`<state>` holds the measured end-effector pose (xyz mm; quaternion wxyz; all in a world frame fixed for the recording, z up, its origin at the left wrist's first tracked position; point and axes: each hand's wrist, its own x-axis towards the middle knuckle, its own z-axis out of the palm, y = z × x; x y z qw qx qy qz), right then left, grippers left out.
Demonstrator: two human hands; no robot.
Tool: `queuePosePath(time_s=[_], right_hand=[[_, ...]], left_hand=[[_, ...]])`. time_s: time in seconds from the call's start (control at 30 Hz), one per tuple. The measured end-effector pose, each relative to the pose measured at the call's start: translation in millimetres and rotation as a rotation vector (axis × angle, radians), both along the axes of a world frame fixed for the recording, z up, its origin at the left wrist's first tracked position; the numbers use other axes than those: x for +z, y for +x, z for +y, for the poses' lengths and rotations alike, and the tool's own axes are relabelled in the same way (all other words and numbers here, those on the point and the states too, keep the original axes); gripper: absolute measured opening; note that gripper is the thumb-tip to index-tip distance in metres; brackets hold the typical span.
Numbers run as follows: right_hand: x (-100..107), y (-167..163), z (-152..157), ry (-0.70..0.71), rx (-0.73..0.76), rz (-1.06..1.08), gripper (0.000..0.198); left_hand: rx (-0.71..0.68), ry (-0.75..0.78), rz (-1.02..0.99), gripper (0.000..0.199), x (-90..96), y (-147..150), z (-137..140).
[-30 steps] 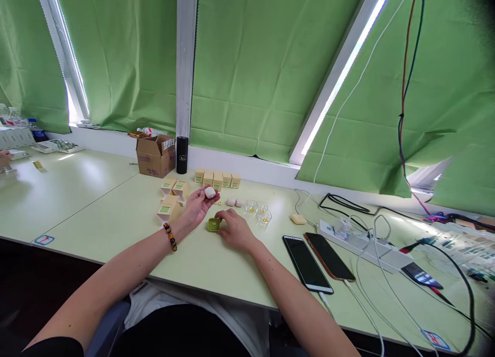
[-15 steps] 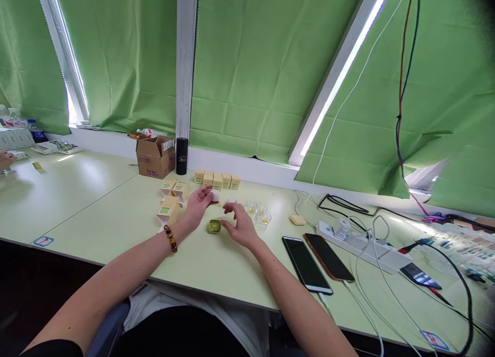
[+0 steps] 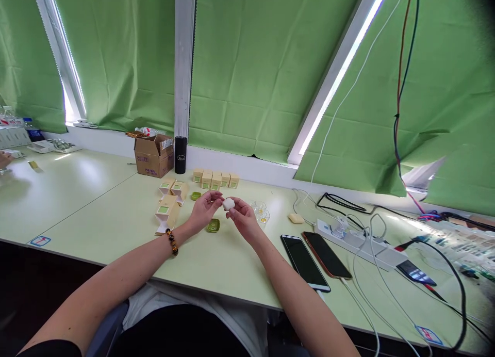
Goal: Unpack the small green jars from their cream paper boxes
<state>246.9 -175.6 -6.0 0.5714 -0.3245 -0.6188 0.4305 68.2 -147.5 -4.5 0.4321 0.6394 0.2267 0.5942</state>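
Observation:
A small white rounded object (image 3: 228, 204) is held up above the table, between my two hands. My right hand (image 3: 244, 220) pinches it from the right, fingers behind and thumb in front. From the other side my left hand (image 3: 204, 211) reaches its edge with thumb and fingertips closed. Just below the hands lies a small green square tin or dish (image 3: 213, 225), showing its inner side. A second green piece (image 3: 196, 195) sits behind my left hand. To the right of my right hand stand several clear little cups (image 3: 263, 216), some with yellow inside.
Pale yellow small boxes (image 3: 167, 212) stand at left, with a row of more boxes (image 3: 215, 180) behind. Farther back are a cardboard box (image 3: 154, 158) and a black bottle (image 3: 180, 156). Two phones (image 3: 305, 264), a power strip (image 3: 359, 246) and cables occupy the right. Another person's hand (image 3: 4, 160) shows far left.
The white object has moved right and slightly nearer, from my left hand to between both hands. My right hand has left the green tin and closed on the white object.

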Motion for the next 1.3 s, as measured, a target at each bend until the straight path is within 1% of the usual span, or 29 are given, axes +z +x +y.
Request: queuePosePath(time_s=[0.1,0.23,0.3,0.37,0.43,0.5,0.57,0.63,0.67,0.77,0.87,1.0,1.17,1.3], right_hand=[[3.6,8.2,-0.4,-0.020,0.042,0.019,0.055],[8.2,17.0,3.8,0.027,-0.015,0.012,0.051],[9.5,22.9,9.2,0.068,-0.080,0.025,0.048],[9.6,30.3,15.2,0.111,-0.210,-0.021,0.045],[7.8,37.9,20.0,0.164,-0.416,-0.166,0.040],[3.6,43.9,23.0,0.247,-0.600,-0.404,0.032],[-3.2,47.6,24.8,0.340,-0.677,-0.679,0.029],[-11.5,49.3,26.6,0.406,-0.684,-0.909,0.032],[-15.8,49.7,27.9,0.425,-0.687,-0.991,0.034],[-26.7,50.8,33.2,0.466,-0.705,-1.127,0.037],[-32.1,51.7,37.7,0.506,-0.697,-1.197,0.034],[-33.0,50.7,37.8,0.545,-0.691,-1.264,0.034],[-31.5,48.2,33.8,0.477,-0.718,-1.337,0.035],[-30.8,49.0,33.4,0.428,-0.736,-1.352,0.041]], left_hand=[[0.080,0.018,0.007,0.031,-0.1,-2.8,0.4],[0.231,-0.009,0.033,0.024,-3.2,-7.0,7.0],[0.278,-0.022,0.036,0.021,-4.0,-8.7,10.2],[0.316,-0.029,0.048,0.017,-3.8,-9.6,11.5],[0.351,-0.028,0.072,0.013,-2.8,-9.9,10.8],[0.364,-0.025,0.095,0.011,-1.6,-9.8,9.1],[0.365,-0.023,0.111,0.011,-0.7,-9.9,7.4],[0.375,-0.022,0.134,0.011,-0.3,-10.2,6.3],[0.387,-0.021,0.148,0.011,-0.3,-10.3,5.9],[0.407,-0.014,0.168,0.011,-0.2,-10.5,5.2],[0.402,-0.005,0.173,0.010,0.2,-10.2,4.3],[0.434,-0.001,0.218,0.012,1.4,-9.7,2.7],[0.450,0.009,0.250,0.014,2.6,-10.0,1.2],[0.464,0.012,0.255,0.014,1.8,-9.7,2.1]])
